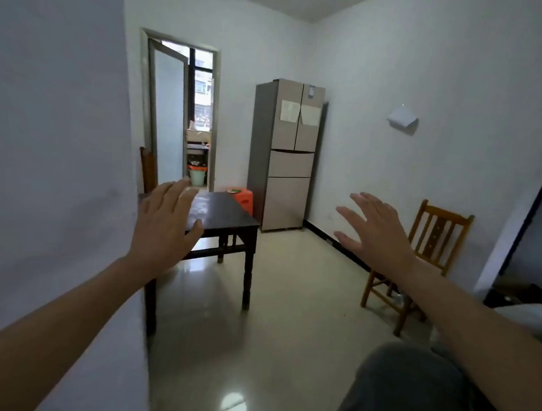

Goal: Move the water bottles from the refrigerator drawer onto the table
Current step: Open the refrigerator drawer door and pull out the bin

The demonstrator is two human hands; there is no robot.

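Note:
A tall beige refrigerator [287,155] stands in the far corner, its two upper doors and two lower drawers [290,164] all shut. No water bottles are in sight. A dark wooden table [227,213] stands between me and the refrigerator, against the left wall. My left hand [164,226] is raised in front of the table's near end, fingers spread, holding nothing. My right hand [373,230] is held out at the same height further right, also spread and holding nothing.
A wooden chair [420,257] stands against the right wall. An orange stool [241,197] sits between table and refrigerator. A second chair back [147,169] shows behind the table. An open doorway [186,116] leads to a kitchen. Shiny tiled floor [289,287] runs to the refrigerator.

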